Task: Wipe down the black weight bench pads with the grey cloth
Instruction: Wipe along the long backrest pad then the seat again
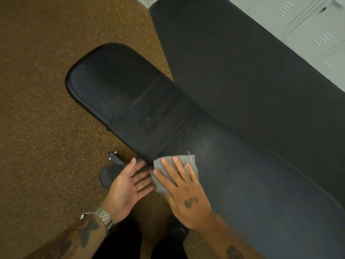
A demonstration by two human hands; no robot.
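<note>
On the long back pad (pixel 252 174), near the seam, I've got my right hand (pixel 183 191) flat on the grey cloth (pixel 175 171), fingers (pixel 168 165) spread wide, pressing it down. Left hand (pixel 127 186) sits open at the pad's edge, holding nothing. Seat pad (pixel 108 81) is further up, over brown carpet (pixel 37 109).

dim indoor light | soft sheen on bench pad (pixel 115 86) | edges blurred, wide-angle bending
</note>
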